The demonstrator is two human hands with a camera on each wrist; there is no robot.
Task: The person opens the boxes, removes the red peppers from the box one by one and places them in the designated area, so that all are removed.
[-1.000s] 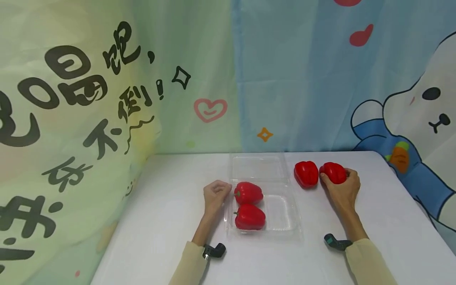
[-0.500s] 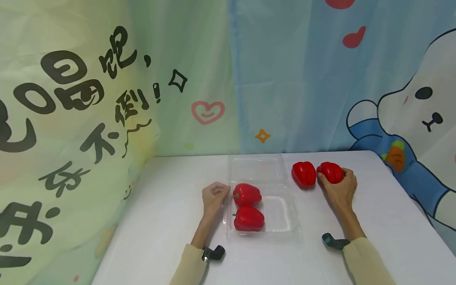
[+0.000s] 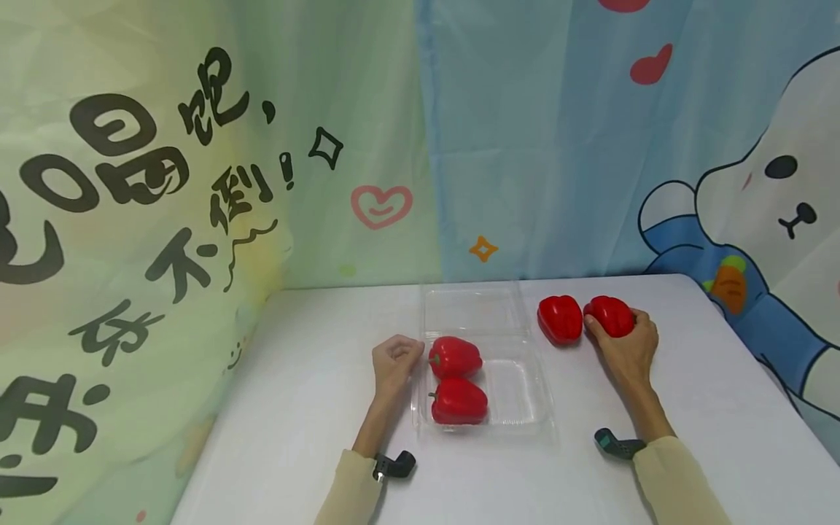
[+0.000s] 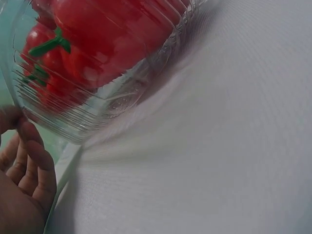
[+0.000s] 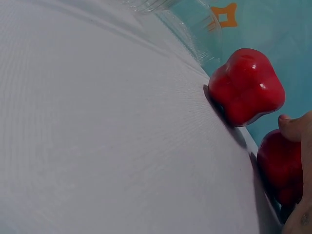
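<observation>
A clear plastic clamshell container (image 3: pixel 515 390) lies on the table with its lid (image 3: pixel 474 310) folded back. Two red bell peppers sit one in front of the other in its left half, a rear pepper (image 3: pixel 454 356) and a front pepper (image 3: pixel 459 401), green stems to the left. My left hand (image 3: pixel 396 364) pinches the container's left rim between thumb and fingertip, seen closer in the left wrist view. To the right of the container, my right hand (image 3: pixel 626 357) grips another red bell pepper (image 3: pixel 610 315), thumb on its left side. Beside that one rests one more loose bell pepper (image 5: pixel 247 87).
A white table (image 3: pixel 315 328) carries everything. Behind it hangs a printed curtain (image 3: pixel 512 138) in green and blue. Each wrist wears a small black device, one on the left wrist (image 3: pixel 396 464) and one on the right wrist (image 3: pixel 617 445).
</observation>
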